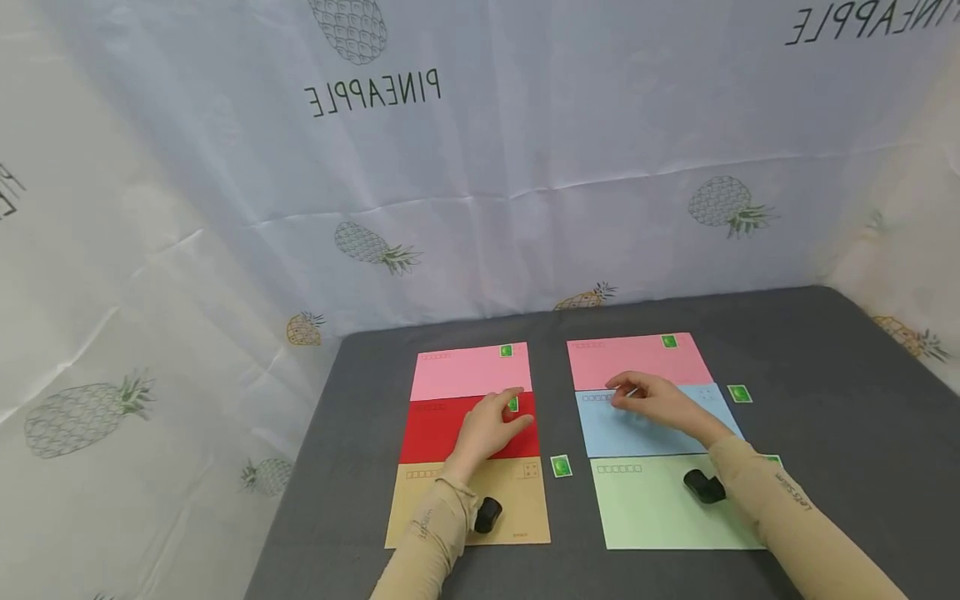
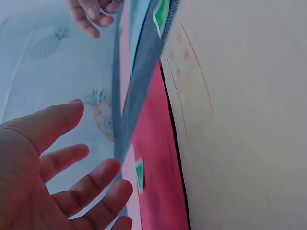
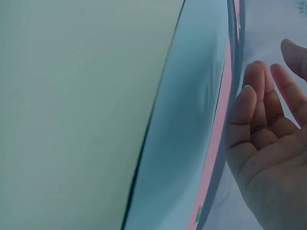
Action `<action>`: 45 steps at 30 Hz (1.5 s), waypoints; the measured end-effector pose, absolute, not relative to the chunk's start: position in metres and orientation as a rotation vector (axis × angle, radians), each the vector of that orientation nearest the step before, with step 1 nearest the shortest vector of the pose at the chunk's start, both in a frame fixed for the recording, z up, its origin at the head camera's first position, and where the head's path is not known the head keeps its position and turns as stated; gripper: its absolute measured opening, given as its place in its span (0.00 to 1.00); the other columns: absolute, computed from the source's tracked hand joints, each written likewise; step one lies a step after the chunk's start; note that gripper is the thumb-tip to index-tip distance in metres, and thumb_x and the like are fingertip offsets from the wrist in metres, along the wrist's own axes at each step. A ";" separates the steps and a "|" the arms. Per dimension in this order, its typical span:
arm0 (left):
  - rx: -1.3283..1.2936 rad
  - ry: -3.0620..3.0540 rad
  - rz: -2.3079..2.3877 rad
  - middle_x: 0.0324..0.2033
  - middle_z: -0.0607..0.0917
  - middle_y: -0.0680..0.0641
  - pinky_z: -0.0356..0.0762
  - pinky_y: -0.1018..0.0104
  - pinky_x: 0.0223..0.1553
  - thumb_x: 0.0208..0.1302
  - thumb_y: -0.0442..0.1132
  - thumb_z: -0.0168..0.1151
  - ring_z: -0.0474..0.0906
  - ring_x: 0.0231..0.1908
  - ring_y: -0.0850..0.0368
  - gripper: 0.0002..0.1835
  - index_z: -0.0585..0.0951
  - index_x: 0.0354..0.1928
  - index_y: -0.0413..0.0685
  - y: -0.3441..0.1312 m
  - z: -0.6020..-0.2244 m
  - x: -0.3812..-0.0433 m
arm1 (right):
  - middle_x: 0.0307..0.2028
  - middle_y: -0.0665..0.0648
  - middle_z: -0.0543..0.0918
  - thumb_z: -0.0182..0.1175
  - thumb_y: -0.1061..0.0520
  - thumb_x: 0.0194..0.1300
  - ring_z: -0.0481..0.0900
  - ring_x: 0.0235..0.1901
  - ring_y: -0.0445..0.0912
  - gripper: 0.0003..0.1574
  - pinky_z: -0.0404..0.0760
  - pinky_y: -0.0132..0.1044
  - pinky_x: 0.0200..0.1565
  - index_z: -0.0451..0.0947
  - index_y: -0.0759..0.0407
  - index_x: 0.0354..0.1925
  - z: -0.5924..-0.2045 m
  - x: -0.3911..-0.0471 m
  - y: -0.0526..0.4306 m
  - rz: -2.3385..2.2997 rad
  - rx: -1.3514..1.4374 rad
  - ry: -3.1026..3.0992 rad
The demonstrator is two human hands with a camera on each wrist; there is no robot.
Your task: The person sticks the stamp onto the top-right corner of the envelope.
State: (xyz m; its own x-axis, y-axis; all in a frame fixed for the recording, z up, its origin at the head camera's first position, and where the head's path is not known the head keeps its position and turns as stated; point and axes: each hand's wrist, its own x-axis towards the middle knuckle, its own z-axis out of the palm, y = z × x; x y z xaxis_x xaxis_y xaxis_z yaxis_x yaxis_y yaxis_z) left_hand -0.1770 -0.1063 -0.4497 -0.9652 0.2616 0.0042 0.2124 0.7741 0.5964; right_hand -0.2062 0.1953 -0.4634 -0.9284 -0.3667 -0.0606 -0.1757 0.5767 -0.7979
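Note:
My left hand (image 1: 486, 427) hovers over the red envelope (image 1: 431, 432), fingers spread loosely and nothing between them. Close to its fingertips, a green stamp (image 1: 513, 405) sits at the red envelope's upper right corner. Above the blue envelope (image 1: 626, 433) is my right hand (image 1: 654, 402), its fingers lightly bent; the right wrist view shows that palm (image 3: 273, 163) bare. One loose stamp (image 1: 561, 466) lies on the cloth between the two columns of envelopes. Another loose stamp (image 1: 739, 393) lies right of the blue envelope. My right sleeve partly hides a third stamp (image 1: 773, 459).
Two pink envelopes, left (image 1: 465, 372) and right (image 1: 630, 358), form the back row, each bearing a green stamp. In front lie a tan envelope (image 1: 420, 517) and a light green envelope (image 1: 637, 517). A pineapple-print curtain (image 1: 487, 167) closes off the back of the grey table (image 1: 322, 467).

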 end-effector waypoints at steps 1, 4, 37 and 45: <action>0.405 2.878 0.953 0.30 0.77 0.50 0.70 0.63 0.35 0.59 0.52 0.61 0.73 0.32 0.59 0.29 0.71 0.62 0.56 -0.101 -0.449 -0.177 | 0.40 0.56 0.79 0.61 0.49 0.61 0.75 0.33 0.46 0.22 0.75 0.33 0.32 0.75 0.55 0.52 -0.463 -0.206 0.199 -1.267 -0.445 2.592; 0.462 2.874 0.940 0.36 0.80 0.48 0.71 0.62 0.39 0.59 0.53 0.60 0.76 0.38 0.57 0.29 0.71 0.63 0.56 -0.087 -0.446 -0.176 | 0.41 0.56 0.79 0.60 0.48 0.62 0.77 0.33 0.46 0.24 0.76 0.34 0.33 0.74 0.55 0.54 -0.463 -0.206 0.209 -1.254 -0.433 2.597; 0.534 2.904 0.457 0.45 0.79 0.52 0.67 0.61 0.40 0.54 0.58 0.62 0.73 0.38 0.57 0.25 0.77 0.56 0.66 -0.006 -0.458 -0.168 | 0.45 0.67 0.75 0.53 0.40 0.66 0.73 0.39 0.51 0.35 0.74 0.40 0.37 0.67 0.66 0.58 -0.463 -0.184 0.301 -1.104 -0.011 2.808; 0.520 2.915 0.441 0.42 0.77 0.51 0.62 0.64 0.37 0.51 0.55 0.66 0.69 0.34 0.59 0.26 0.77 0.56 0.67 -0.005 -0.461 -0.171 | 0.51 0.78 0.69 0.50 0.43 0.67 0.69 0.47 0.68 0.37 0.72 0.55 0.41 0.63 0.74 0.57 -0.468 -0.184 0.320 -1.037 0.207 2.860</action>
